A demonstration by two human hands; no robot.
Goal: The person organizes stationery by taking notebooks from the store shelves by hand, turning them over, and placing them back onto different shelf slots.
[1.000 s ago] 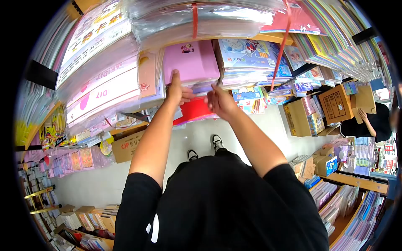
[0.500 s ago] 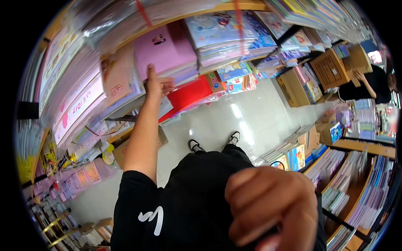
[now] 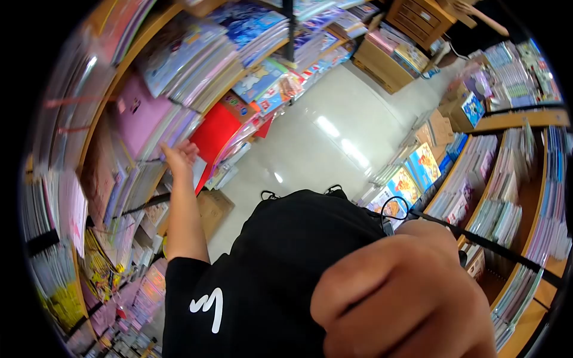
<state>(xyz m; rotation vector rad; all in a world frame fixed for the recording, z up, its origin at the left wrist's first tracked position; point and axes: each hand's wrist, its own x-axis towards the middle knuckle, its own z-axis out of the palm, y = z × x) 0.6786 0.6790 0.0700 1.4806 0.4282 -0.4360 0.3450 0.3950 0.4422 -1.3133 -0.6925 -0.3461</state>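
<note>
My spread left hand (image 3: 180, 157) best steadies the flat, pink-covered stack (image 3: 141, 112) at the wooden shelf (image 3: 222, 95) edge; my right hand (image 3: 406, 292) curls, contents unclear.

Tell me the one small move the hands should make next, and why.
Probably bring the right hand across toward the pink-topped stack: it is curled close to the camera, hiding part of the view and away from the stack, while the left hand is open at the stack's edge, whether touching I can't tell.
</note>
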